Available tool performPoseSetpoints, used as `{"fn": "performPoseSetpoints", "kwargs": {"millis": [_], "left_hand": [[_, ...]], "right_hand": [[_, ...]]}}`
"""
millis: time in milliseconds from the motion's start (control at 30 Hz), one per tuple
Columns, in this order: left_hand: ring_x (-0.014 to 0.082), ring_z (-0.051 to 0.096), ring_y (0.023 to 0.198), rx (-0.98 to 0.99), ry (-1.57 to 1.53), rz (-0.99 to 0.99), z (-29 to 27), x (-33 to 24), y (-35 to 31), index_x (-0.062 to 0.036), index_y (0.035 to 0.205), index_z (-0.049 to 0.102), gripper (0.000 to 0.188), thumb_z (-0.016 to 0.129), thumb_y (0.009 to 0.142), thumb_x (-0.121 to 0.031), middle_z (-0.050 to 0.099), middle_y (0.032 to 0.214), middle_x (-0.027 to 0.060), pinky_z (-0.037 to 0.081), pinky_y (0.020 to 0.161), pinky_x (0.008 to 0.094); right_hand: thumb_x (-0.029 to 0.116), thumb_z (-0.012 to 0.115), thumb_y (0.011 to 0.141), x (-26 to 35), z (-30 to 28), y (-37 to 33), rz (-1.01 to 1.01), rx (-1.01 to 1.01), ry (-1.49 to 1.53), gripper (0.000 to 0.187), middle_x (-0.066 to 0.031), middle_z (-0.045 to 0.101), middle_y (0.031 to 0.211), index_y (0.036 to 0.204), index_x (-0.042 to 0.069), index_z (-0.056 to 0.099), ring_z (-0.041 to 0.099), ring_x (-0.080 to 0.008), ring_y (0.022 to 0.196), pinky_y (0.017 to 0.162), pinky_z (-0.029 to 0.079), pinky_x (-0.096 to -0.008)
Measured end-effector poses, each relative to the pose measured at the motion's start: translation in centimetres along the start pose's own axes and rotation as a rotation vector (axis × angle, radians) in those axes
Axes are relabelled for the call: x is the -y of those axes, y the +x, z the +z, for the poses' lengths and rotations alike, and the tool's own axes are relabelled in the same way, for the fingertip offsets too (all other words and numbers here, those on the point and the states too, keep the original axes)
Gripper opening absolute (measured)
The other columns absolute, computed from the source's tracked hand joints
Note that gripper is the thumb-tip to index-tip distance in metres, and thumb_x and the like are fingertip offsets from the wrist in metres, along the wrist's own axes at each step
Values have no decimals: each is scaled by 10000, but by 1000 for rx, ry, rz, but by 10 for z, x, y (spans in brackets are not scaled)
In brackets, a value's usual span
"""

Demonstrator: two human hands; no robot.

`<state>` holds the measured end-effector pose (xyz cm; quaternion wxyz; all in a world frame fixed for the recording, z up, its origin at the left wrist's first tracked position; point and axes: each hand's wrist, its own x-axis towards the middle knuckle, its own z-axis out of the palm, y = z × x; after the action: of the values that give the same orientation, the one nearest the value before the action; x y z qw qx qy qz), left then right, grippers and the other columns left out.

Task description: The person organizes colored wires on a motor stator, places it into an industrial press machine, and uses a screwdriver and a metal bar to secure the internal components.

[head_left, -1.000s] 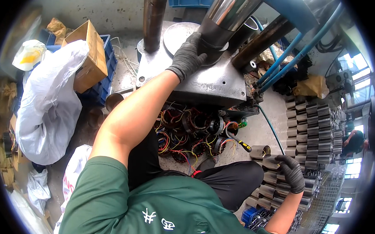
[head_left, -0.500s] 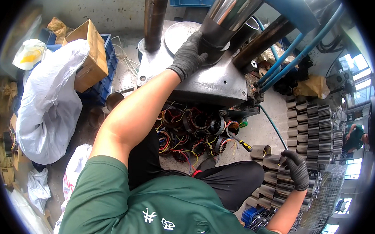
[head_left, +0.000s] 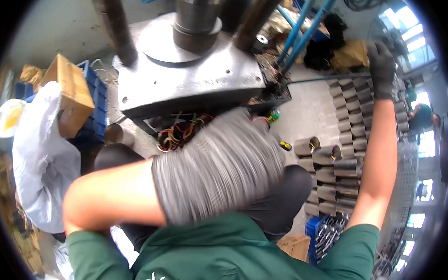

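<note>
My left hand (head_left: 228,160), in a grey knit glove, is smeared by motion close in front of my chest. Its fingers cannot be made out. Off to the upper right, my gloved right hand (head_left: 382,66) is closed at the end of a thin teal lever (head_left: 325,78) that runs from the press. Beyond my left hand is the press's metal bed (head_left: 186,87) with a round plate (head_left: 155,46) on top. A dark metal cylinder (head_left: 194,40) stands on that plate, under the shiny ram (head_left: 201,3).
Wound stator cores with coloured wires (head_left: 177,136) lie below the bed. Rows of metal sleeves (head_left: 351,107) cover the floor at right, near a blue bin of metal parts (head_left: 324,237). Left are a cardboard box (head_left: 70,95) and a white sack (head_left: 43,158). Another person (head_left: 422,117) is far right.
My left hand has come away from the cylinder, back toward my chest. My right hand has swung forward with the lever. The view has shifted, so the press appears further left.
</note>
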<state>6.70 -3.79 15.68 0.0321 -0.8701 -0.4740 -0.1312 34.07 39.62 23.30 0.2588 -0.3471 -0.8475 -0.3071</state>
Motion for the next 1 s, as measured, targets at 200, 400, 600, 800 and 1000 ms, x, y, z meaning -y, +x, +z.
{"fn": "performPoseSetpoints", "kwargs": {"millis": [200, 400, 600, 800, 1000], "left_hand": [[304, 676, 900, 55, -49, 429, -3, -51, -6, -71, 974, 697, 204, 701, 846, -230, 664, 932, 111, 534, 768, 428], [315, 672, 902, 192, -188, 619, -7, -65, -28, -69, 985, 701, 194, 696, 846, -204, 665, 940, 120, 534, 780, 433], [326, 669, 903, 250, -292, 703, -5, -58, -46, -66, 996, 705, 188, 692, 846, -178, 666, 949, 129, 534, 792, 438], [337, 665, 905, 200, -327, 657, 13, -62, -30, -64, 1006, 709, 185, 687, 845, -153, 667, 958, 138, 534, 804, 442], [348, 661, 907, -23, -286, 465, 51, -36, 22, -62, 1017, 713, 187, 682, 845, -127, 668, 967, 147, 533, 816, 447]], "right_hand": [[195, 605, 965, -20, -6, -4, -46, 76, 172, 171, -102, 730, 974, 1079, 113, 701, 712, -278, 891, 745, 553, -372], [283, 590, 872, 3, -12, -7, 345, 93, 326, 295, -201, 713, 793, 821, 22, 718, 702, -328, 737, 713, 554, -428], [255, 575, 910, 10, -3, 4, 168, 123, 103, 225, -172, 714, 906, 911, 95, 732, 715, -309, 793, 721, 566, -411], [246, 570, 999, 11, -19, -8, 303, 216, 238, 228, -103, 744, 949, 1084, 104, 726, 709, -243, 877, 771, 543, -337], [414, 590, 950, -40, -6, -6, 154, 250, 99, 381, -169, 733, 1102, 1186, 144, 716, 695, -372, 1011, 915, 532, -450]]}}
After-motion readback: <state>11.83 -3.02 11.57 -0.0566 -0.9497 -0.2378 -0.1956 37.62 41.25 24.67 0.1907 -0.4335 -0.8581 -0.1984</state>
